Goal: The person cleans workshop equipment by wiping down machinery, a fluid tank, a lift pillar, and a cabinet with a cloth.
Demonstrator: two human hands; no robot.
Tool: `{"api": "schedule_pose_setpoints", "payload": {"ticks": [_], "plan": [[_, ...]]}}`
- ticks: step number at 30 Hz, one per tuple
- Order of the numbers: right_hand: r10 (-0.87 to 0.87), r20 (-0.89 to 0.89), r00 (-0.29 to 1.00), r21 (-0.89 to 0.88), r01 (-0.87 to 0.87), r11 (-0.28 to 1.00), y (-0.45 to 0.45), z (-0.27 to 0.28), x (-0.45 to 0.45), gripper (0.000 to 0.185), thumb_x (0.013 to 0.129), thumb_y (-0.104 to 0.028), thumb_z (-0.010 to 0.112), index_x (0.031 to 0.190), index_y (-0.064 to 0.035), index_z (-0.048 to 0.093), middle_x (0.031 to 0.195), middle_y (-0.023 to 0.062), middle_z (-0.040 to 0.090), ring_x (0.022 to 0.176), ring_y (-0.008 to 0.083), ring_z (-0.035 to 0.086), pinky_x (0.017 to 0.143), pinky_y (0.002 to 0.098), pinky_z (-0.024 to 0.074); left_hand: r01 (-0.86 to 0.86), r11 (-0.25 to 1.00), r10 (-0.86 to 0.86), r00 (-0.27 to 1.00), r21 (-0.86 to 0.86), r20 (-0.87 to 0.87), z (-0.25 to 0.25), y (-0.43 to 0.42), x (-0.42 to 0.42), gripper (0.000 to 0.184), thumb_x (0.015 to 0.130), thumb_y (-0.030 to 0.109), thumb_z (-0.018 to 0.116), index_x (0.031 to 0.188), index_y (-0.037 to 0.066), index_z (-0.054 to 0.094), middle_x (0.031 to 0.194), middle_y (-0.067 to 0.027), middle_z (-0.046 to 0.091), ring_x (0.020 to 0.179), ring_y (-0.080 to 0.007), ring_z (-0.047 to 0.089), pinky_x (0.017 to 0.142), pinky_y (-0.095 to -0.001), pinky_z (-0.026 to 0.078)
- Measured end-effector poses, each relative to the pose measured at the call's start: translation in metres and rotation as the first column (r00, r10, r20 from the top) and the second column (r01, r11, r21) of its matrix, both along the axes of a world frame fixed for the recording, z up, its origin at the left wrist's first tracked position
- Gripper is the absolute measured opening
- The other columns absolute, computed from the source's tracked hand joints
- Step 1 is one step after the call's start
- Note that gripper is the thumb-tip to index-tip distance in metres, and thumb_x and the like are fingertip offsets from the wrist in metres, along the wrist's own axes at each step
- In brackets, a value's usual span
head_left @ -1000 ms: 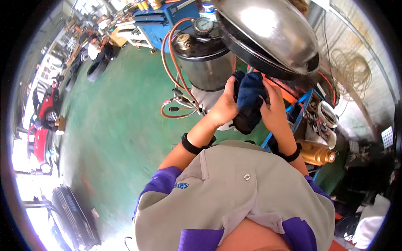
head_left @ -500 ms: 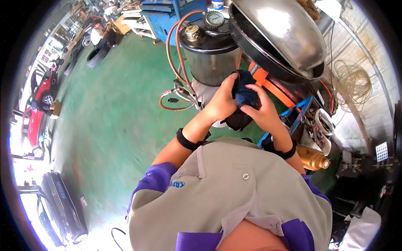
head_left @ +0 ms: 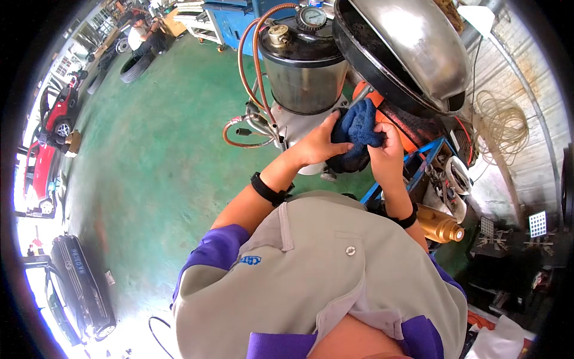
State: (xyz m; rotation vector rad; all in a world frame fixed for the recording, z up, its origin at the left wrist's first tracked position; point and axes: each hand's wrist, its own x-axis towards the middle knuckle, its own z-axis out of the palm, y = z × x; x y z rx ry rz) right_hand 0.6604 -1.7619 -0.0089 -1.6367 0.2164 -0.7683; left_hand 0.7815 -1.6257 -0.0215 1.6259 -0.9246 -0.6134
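Observation:
A crumpled dark-blue cloth (head_left: pixel 359 124) lies over a dark, rounded object (head_left: pixel 350 163) that I cannot make out. My left hand (head_left: pixel 320 142) is closed on the left side of this bundle, with the thumb across its front. On the other side, the fingers of my right hand (head_left: pixel 387 143) pinch the cloth's edge. Just behind the hands stands a cylindrical tank (head_left: pixel 306 81) with a smoky, see-through wall, a pressure gauge (head_left: pixel 311 18) and copper-coloured hoses (head_left: pixel 242 66). A black round pan (head_left: pixel 373 66) tilts beside the tank, under a shiny metal bowl-like piece (head_left: pixel 412 42).
To the right are a blue-framed tray (head_left: pixel 426 154) of tools, a gold bottle (head_left: pixel 441 224) and coiled hose (head_left: pixel 505 125) by the wall. A blue cabinet (head_left: pixel 230 27) stands behind. Far left, a person (head_left: pixel 145 39) sits near tyres (head_left: pixel 136 67); cars stand along the left.
The blue cloth has been opened out and bunched higher over the dark object. My right hand has shifted rightward and now pinches the cloth's edge. The view has shifted slightly.

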Motion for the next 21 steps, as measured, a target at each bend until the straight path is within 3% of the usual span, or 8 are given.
{"api": "schedule_pose_setpoints", "payload": {"ticks": [2, 6, 9, 10, 13, 14, 17, 21], "plan": [[0.014, -0.002, 1.000, 0.010, -0.014, 1.000, 0.000, -0.004, 0.000, 0.020, 0.083, 0.002, 0.060, 0.100, -0.0030, 0.051, 0.096, 0.0029, 0.054, 0.088, 0.0090, 0.050, 0.080, 0.0243, 0.0433, 0.052, 0.999, -0.052, 0.997, 0.009, -0.055, -0.006, 0.004, 0.003, 0.069, 0.085, 0.016, 0.071, 0.138, -0.006, 0.033, 0.126, -0.0165, 0.053, 0.112, -0.0175, 0.052, 0.098, -0.0293, 0.041], [0.033, -0.043, 0.999, -0.006, -0.033, 0.999, -0.013, -0.027, 0.009, 0.032, 0.084, -0.002, 0.062, 0.112, -0.0043, 0.046, 0.107, 0.0068, 0.054, 0.096, 0.0126, 0.052, 0.085, 0.0280, 0.0442, -0.047, 0.988, 0.000, 0.953, -0.147, -0.302, -0.005, 0.007, 0.004, 0.050, 0.090, 0.011, 0.064, 0.133, -0.003, 0.043, 0.114, -0.0099, 0.061, 0.104, -0.0158, 0.056, 0.094, -0.0288, 0.044], [0.061, -0.160, 0.985, -0.135, -0.083, 0.987, -0.003, -0.020, 0.017, 0.049, 0.084, -0.005, 0.063, 0.126, -0.0060, 0.038, 0.116, 0.0099, 0.051, 0.105, 0.0168, 0.053, 0.090, 0.0326, 0.0443, -0.110, 0.952, -0.052, 0.862, -0.285, -0.504, -0.005, 0.006, 0.004, 0.044, 0.091, 0.011, 0.062, 0.130, -0.002, 0.045, 0.111, -0.0077, 0.061, 0.101, -0.0141, 0.056, 0.093, -0.0287, 0.045], [0.116, -0.242, 0.963, -0.110, -0.146, 0.983, -0.006, -0.028, 0.020, 0.067, 0.085, -0.011, 0.066, 0.140, -0.0056, 0.027, 0.124, 0.0136, 0.049, 0.112, 0.0217, 0.052, 0.095, 0.0367, 0.0429, -0.127, 0.950, -0.034, 0.866, -0.286, -0.499, -0.006, 0.007, 0.004, 0.043, 0.092, 0.011, 0.062, 0.130, -0.002, 0.046, 0.111, -0.0076, 0.061, 0.101, -0.0140, 0.056, 0.092, -0.0286, 0.045], [0.327, -0.188, 0.926, 0.117, -0.309, 0.944, 0.002, -0.037, 0.027, 0.077, 0.086, -0.018, 0.068, 0.145, -0.0037, 0.021, 0.128, 0.0170, 0.049, 0.115, 0.0231, 0.052, 0.096, 0.0370, 0.0419, -0.184, 0.938, 0.018, 0.872, -0.293, -0.489, -0.007, 0.010, 0.003, 0.041, 0.092, 0.011, 0.061, 0.128, -0.002, 0.047, 0.110, -0.0071, 0.060, 0.100, -0.0138, 0.056, 0.091, -0.0283, 0.046], [0.315, -0.230, 0.921, 0.137, -0.289, 0.947, 0.001, -0.047, 0.029, 0.077, 0.087, -0.024, 0.068, 0.145, -0.0008, 0.023, 0.128, 0.0192, 0.050, 0.117, 0.0243, 0.052, 0.097, 0.0363, 0.0411, -0.202, 0.939, 0.026, 0.849, -0.279, -0.527, -0.012, 0.012, 0.006, 0.041, 0.093, 0.010, 0.060, 0.129, -0.002, 0.046, 0.111, -0.0080, 0.060, 0.101, -0.0144, 0.057, 0.091, -0.0287, 0.046], [0.206, -0.347, 0.915, -0.056, -0.239, 0.969, -0.012, -0.076, 0.039, 0.062, 0.088, -0.024, 0.066, 0.137, 0.0000, 0.038, 0.119, 0.0162, 0.057, 0.111, 0.0226, 0.055, 0.095, 0.0340, 0.0425, -0.328, 0.919, 0.125, 0.768, -0.218, -0.628, -0.026, 0.017, 0.010, 0.042, 0.093, 0.010, 0.060, 0.130, -0.002, 0.045, 0.112, -0.0086, 0.060, 0.100, -0.0149, 0.057, 0.091, -0.0291, 0.046], [0.181, -0.376, 0.909, -0.101, -0.234, 0.967, -0.008, -0.060, 0.054, 0.050, 0.086, -0.022, 0.067, 0.127, 0.0001, 0.049, 0.107, 0.0122, 0.063, 0.100, 0.0213, 0.059, 0.089, 0.0331, 0.0449, -0.388, 0.917, 0.320, 0.853, -0.089, -0.412, -0.036, 0.019, 0.023, 0.043, 0.088, 0.011, 0.064, 0.127, -0.002, 0.050, 0.110, -0.0100, 0.062, 0.099, -0.0161, 0.058, 0.088, -0.0297, 0.047]]}}
